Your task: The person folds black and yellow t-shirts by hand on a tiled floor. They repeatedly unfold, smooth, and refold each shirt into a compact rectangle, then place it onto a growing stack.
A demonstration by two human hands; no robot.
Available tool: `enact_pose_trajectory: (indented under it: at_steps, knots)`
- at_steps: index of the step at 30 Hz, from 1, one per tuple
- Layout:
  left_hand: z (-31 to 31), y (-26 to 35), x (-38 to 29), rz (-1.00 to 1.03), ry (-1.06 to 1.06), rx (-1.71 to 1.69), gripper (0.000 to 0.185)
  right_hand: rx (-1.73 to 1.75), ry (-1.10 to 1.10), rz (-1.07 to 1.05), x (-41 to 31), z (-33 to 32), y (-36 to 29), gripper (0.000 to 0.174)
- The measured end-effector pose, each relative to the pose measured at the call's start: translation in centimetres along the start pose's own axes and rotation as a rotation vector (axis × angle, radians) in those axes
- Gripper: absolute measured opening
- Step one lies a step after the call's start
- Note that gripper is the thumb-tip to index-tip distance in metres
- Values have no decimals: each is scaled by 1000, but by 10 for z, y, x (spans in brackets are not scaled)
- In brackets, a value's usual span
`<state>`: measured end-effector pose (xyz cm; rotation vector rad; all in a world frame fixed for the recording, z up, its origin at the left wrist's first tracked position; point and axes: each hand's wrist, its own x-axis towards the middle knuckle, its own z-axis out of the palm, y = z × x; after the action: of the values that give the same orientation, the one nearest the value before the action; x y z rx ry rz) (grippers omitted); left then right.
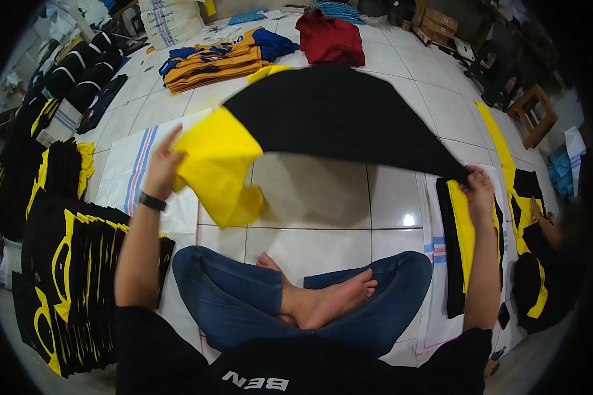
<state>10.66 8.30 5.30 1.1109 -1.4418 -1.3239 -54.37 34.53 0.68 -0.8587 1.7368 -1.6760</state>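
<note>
A black garment with yellow parts [326, 113] is stretched in the air between my two hands, above the tiled floor in front of my crossed legs. My left hand [164, 163], with a dark band on its wrist, grips the yellow end, which hangs loose and is slightly blurred. At the other end, my right hand [479, 185] pinches the black corner. Below and beside my right hand lies a narrow folded black and yellow garment pile [458, 237] on a white woven sheet [432, 316].
Stacked black and yellow shirts [89, 276] stand at my left beside another white sheet [121, 168]. Ahead lie orange and blue garments [217, 64] and a red cloth [328, 39]. Another person's hand [551, 219] is at far right among black and yellow cloth, near a brown stool [533, 113].
</note>
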Motion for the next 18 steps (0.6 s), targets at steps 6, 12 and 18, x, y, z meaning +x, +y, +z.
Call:
enact_pose_trajectory:
  at_steps: [6, 12, 18]
  knots:
    - [-3, -196, -110, -140, -377, 722, 95, -117, -102, 301, -47, 16, 142, 34]
    - [46, -109, -151, -70, -328, 859, 58, -487, -230, 327, -80, -26, 202, 56]
    - [40, -71, -191, 93, -280, 893, 44, -552, -86, 126, -83, -74, 246, 32]
